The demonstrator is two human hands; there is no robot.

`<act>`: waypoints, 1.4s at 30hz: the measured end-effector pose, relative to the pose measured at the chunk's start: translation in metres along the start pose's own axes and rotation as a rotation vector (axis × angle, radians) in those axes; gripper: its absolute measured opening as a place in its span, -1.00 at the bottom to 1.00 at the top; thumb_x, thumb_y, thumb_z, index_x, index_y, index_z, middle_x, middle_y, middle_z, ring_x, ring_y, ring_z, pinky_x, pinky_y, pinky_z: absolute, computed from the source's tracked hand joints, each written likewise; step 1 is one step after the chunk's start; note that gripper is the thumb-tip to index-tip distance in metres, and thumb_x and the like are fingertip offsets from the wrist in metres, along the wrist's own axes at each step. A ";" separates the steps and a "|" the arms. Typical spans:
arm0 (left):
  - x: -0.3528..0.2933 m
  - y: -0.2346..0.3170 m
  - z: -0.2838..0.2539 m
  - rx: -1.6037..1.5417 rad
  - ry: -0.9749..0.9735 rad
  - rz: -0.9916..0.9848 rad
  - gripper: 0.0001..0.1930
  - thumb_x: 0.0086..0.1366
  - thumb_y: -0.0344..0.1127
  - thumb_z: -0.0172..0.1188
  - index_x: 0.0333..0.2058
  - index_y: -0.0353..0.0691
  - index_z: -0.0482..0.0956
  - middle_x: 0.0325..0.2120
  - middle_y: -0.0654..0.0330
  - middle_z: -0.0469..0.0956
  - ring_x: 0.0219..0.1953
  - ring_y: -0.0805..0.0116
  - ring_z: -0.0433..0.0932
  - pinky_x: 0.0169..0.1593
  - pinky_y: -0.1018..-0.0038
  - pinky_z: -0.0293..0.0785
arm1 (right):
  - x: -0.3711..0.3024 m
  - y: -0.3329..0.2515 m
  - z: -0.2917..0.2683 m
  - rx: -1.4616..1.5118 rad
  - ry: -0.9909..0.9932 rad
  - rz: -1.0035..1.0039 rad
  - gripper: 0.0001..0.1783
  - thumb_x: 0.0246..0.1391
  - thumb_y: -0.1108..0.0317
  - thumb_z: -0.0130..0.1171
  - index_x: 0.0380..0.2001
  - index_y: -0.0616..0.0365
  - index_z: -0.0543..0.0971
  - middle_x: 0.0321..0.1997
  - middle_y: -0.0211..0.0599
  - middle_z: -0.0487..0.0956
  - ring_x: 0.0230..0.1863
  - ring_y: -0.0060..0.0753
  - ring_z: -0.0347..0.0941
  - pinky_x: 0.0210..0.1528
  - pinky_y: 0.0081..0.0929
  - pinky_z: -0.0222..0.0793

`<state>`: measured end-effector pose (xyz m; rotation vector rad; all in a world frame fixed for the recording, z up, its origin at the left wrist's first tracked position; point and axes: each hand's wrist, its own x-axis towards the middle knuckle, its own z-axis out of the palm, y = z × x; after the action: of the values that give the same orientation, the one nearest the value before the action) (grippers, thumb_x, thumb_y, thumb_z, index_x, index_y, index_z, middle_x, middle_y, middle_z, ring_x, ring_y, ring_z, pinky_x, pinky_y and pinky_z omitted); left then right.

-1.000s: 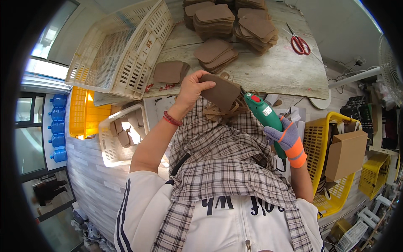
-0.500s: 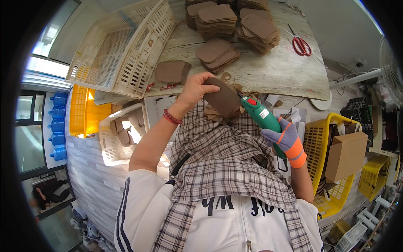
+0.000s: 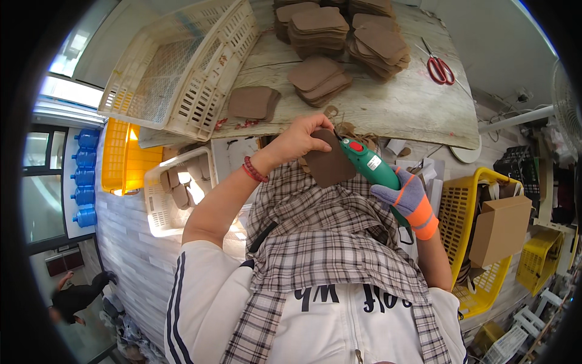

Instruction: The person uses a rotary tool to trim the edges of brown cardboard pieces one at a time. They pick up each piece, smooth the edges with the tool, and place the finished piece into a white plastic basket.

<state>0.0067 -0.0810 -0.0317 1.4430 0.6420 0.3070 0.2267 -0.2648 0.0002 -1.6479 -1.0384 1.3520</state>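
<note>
My left hand [image 3: 295, 141], bare with a red bead bracelet, pinches a flat brown piece with rounded corners [image 3: 330, 167] by its upper edge. My right hand [image 3: 407, 197], in a grey and orange glove, is wrapped round green electric scissors [image 3: 362, 161] with a red button. The tool's head meets the piece's upper right edge; its blades are hard to make out. Brown offcuts [image 3: 345, 129] lie beside the head at the table's near edge. Just beyond my left hand sits a low stack of similar brown pieces [image 3: 251, 103], with a fanned stack [image 3: 318, 79] to its right.
Taller brown stacks [image 3: 318, 27] stand farther back on the wooden table [image 3: 418, 115]. Red-handled scissors [image 3: 441, 71] lie at its right. A white crate [image 3: 206, 79] rests at the left. Yellow baskets [image 3: 454, 212] flank me on the floor. Another person [image 3: 76, 297] is at far left.
The brown piece has turned in my left hand, and its upper edge now faces the tool. My left hand has shifted slightly right and down. The person at far left has moved.
</note>
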 end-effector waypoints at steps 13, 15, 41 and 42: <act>-0.029 -0.015 -0.114 -0.181 0.567 0.074 -0.68 0.16 -0.56 0.08 -0.08 -0.25 0.44 -0.20 0.17 0.53 -0.19 0.43 0.51 -0.12 0.58 0.44 | 0.004 0.013 -0.002 0.129 0.039 0.077 -0.53 -0.09 0.30 0.36 -0.13 0.29 0.45 -0.47 -0.39 0.54 -0.54 -0.68 0.42 -0.52 -0.69 0.38; -0.027 -0.012 -0.146 -0.062 0.792 -0.016 -0.67 0.17 -0.55 0.09 -0.05 -0.26 0.43 -0.14 0.09 0.50 -0.10 0.36 0.48 -0.07 0.51 0.43 | 0.007 0.023 -0.008 0.082 0.052 0.078 -0.53 -0.09 0.31 0.36 -0.13 0.30 0.44 -0.47 -0.38 0.54 -0.54 -0.67 0.42 -0.53 -0.68 0.39; 0.063 0.004 -0.047 -0.011 0.762 0.126 -0.77 0.13 -0.38 0.24 -0.30 -0.29 0.39 -0.25 0.18 0.45 -0.24 0.34 0.44 -0.13 0.40 0.41 | 0.016 0.028 -0.003 0.033 0.207 0.039 -0.56 -0.11 0.21 0.37 -0.24 0.28 0.49 -0.56 -0.42 0.53 -0.62 -0.70 0.36 -0.59 -0.67 0.27; 0.061 0.002 -0.033 -0.152 0.792 0.189 -0.79 0.16 -0.42 0.21 -0.27 -0.30 0.39 -0.24 0.19 0.46 -0.25 0.37 0.46 -0.14 0.41 0.43 | 0.016 0.025 -0.002 0.056 0.214 0.041 -0.57 -0.10 0.22 0.36 -0.25 0.27 0.49 -0.56 -0.42 0.52 -0.62 -0.70 0.36 -0.60 -0.68 0.26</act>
<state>0.0367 -0.0196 -0.0428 1.2110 1.0859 1.0828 0.2338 -0.2594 -0.0282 -1.7369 -0.8383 1.1891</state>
